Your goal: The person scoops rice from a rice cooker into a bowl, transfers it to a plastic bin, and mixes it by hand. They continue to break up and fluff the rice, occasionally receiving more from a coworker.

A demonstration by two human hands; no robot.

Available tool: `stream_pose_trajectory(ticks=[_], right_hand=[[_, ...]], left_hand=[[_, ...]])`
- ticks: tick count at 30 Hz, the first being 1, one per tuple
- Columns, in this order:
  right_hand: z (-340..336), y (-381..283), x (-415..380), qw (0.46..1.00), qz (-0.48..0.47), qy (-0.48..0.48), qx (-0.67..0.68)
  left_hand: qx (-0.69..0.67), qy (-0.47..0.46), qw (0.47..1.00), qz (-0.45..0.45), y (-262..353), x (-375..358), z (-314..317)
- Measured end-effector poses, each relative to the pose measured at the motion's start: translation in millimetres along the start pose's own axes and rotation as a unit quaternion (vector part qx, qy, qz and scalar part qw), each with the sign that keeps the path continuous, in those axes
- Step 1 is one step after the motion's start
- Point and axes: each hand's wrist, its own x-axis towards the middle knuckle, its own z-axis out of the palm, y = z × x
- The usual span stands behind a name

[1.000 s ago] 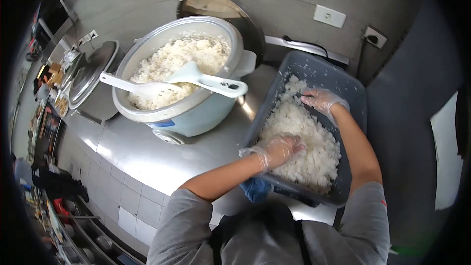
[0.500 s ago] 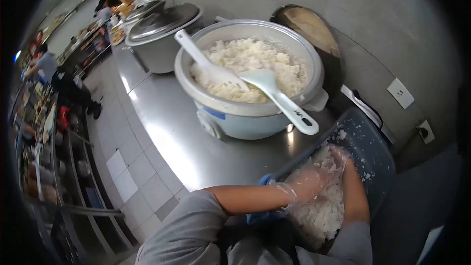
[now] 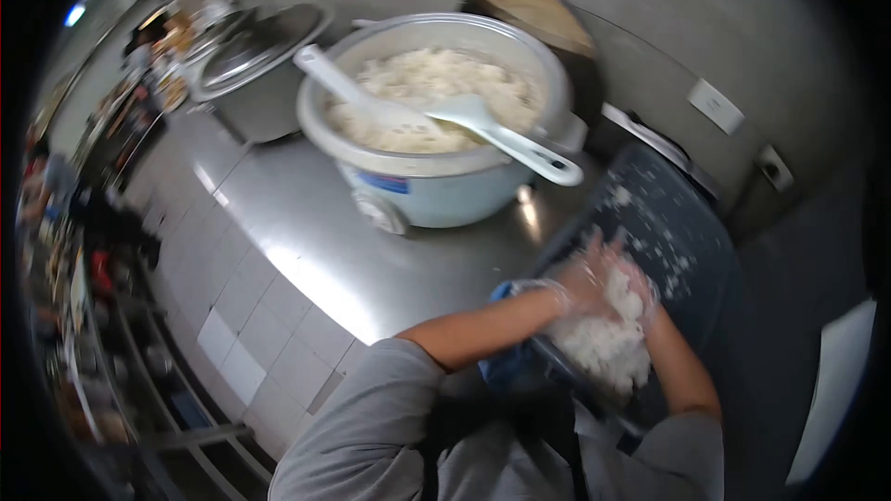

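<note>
My left hand (image 3: 583, 284) and my right hand (image 3: 637, 280), both in clear plastic gloves, are close together inside a dark grey tub (image 3: 710, 241). A clump of cooked white rice (image 3: 624, 300) is pressed between them. Fingers of the left hand point toward the far side of the tub, somewhat blurred; the right hand curls around the rice from the other side. More rice lies in the near end below my hands, and loose grains stick to the far inner wall.
On the steel counter (image 3: 306, 232) stands a large rice cooker (image 3: 455, 190) full of rice, with a white slotted spoon (image 3: 348, 88) and a pale paddle (image 3: 520, 148) across it. Behind are a lidded pot (image 3: 264, 97) and a round lid (image 3: 548, 19). A person (image 3: 102, 213) stands far left.
My hands have come up from the rice bed with a clump between them. The view has swung, so the cooker and tub appear shifted left and up.
</note>
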Motion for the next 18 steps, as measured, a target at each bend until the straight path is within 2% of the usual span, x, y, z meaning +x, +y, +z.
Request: stream_pose_trajectory(ticks=[1,3,5,6,9,10,12,13,14,15,16,18], right_hand=[[-3.8,-9.7,-13.1,0.992,-0.108,-0.020,-0.061],[-16.7,-33.8,-20.3,0.961,-0.217,-0.050,-0.162],[-13.2,-72.9,-19.7,0.999,0.020,-0.047,0.014],[-11.4,-92.5,-20.0,0.986,0.131,-0.012,0.102],[8.0,-107.3,-7.3,0.920,0.276,0.244,0.135],[6.7,-121.3,-3.3,0.895,0.330,0.295,0.056],[-11.4,-109.3,-3.7,0.882,0.353,0.311,-0.017],[-16.2,-113.7,-7.0,0.873,0.366,0.315,-0.070],[-16.7,-155.8,-7.2,0.857,0.381,0.310,-0.154],[-15.8,-178.7,-8.8,0.836,0.394,0.302,-0.236],[-17.3,-177.3,-11.6,0.848,0.378,0.298,-0.224],[-21.4,-181.8,-12.9,0.872,0.341,0.289,-0.200]], left_hand=[[0.007,0.009,1.000,0.028,-12.7,5.1,15.2],[-0.003,0.012,0.998,0.069,-14.2,11.3,26.6],[-0.046,0.020,0.996,0.079,-3.2,9.9,17.5],[-0.075,0.033,0.994,0.075,3.2,7.7,13.2],[-0.111,0.066,0.988,0.085,13.5,16.6,9.0],[-0.111,0.068,0.989,0.075,18.8,19.0,8.0],[-0.100,0.081,0.988,0.089,23.8,28.4,11.3],[-0.190,0.041,0.981,0.021,27.8,29.4,11.2],[-0.275,0.000,0.960,-0.048,45.1,25.6,-0.3],[-0.281,0.031,0.956,-0.074,54.8,24.0,-3.6],[-0.309,-0.003,0.948,-0.080,54.7,28.2,-7.8],[-0.066,0.075,0.995,-0.018,37.8,47.6,-1.1]])
